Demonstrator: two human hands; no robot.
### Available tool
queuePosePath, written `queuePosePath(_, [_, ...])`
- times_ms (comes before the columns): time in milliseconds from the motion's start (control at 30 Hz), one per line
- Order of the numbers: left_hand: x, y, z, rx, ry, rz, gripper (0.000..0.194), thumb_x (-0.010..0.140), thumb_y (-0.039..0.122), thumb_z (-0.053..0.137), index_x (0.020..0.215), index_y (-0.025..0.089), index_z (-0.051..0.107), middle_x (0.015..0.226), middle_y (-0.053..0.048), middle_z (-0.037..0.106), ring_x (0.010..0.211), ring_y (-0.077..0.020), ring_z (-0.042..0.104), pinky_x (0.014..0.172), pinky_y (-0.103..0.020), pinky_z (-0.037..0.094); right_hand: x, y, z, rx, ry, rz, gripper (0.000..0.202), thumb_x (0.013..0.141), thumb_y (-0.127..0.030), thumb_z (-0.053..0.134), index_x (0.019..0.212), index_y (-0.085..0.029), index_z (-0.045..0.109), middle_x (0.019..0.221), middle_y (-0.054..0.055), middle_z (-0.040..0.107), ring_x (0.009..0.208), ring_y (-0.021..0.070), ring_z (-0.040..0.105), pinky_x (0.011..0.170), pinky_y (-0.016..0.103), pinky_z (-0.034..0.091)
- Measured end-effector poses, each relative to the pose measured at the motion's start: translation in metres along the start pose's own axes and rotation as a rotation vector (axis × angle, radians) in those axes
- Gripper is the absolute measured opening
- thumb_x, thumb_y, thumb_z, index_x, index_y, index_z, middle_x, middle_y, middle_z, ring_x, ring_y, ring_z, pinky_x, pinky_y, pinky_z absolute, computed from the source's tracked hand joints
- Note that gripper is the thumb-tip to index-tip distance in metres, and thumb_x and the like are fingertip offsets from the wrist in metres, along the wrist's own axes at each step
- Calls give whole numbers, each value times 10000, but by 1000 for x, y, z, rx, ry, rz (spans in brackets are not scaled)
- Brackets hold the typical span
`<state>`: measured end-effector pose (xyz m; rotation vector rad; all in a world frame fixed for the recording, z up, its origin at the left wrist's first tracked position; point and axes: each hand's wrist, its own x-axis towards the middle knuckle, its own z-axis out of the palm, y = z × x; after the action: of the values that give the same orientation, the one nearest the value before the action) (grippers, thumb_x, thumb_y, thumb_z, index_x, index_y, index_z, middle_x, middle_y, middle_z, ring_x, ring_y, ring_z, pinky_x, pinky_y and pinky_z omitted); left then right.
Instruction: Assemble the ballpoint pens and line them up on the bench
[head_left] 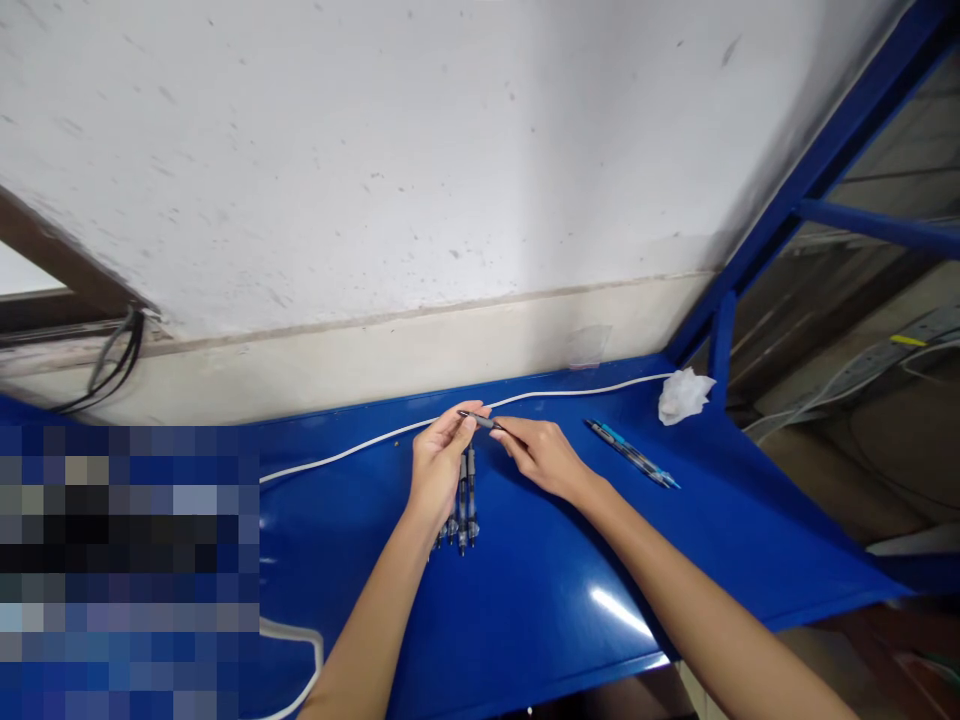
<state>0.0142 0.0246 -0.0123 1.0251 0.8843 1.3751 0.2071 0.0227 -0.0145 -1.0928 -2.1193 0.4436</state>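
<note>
A dark pen with a grey grip (484, 420) is held between both hands, lying roughly crosswise above the blue tabletop. My left hand (439, 450) pinches its tip end between thumb and fingers. My right hand (544, 452) has its fingers closed round the other end, which the hand partly hides. Below my left hand, several similar pens (467, 500) with clear barrels lie side by side on the tabletop, some partly covered by the hand and wrist. To the right of my right hand lie a few more pens (630, 455), one of them light blue.
A white cable (345, 455) runs along the back of the blue table (540, 600). At the back right is a crumpled white wad (684, 396), near the blue metal frame (721, 340). A small clear plastic bag (589, 347) leans on the wall. The lower left is pixelated.
</note>
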Motion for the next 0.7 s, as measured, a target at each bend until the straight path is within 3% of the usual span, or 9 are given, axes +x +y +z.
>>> queuePosePath(167, [-2,7,6,-105,-63,7,409,931,391,853,1296,241,746,1372,-143,778,1329,-295,716,1215,-470,493,-2,2,6,75,44,48,208,1154,-397,498,1281,-247,566,1020,49,785,807,218,737,733,314,507])
queuePosePath(333, [0,3,3,-17,64,20,255,893,406,884,1021,199,806,1178,-103,815,1100,-227,759,1052,-373,562,-2,4,8,37,97,23,172,1147,-402,519,1112,-256,601,996,45,759,775,204,697,710,310,481])
queuePosePath(500, [1,5,2,-116,8,13,391,857,363,913,1214,237,819,1345,-107,773,1314,-270,677,1126,-388,503,0,5,7,15,104,-25,246,1173,-384,437,1180,-258,648,1074,79,751,901,225,705,771,328,493])
queuePosePath(700, [1,0,5,-92,73,-4,239,862,378,908,1013,207,836,1080,-65,786,1043,-189,714,985,-315,536,-1,5,7,122,115,61,212,1108,-438,595,1223,-260,608,1059,66,750,825,217,693,736,325,498])
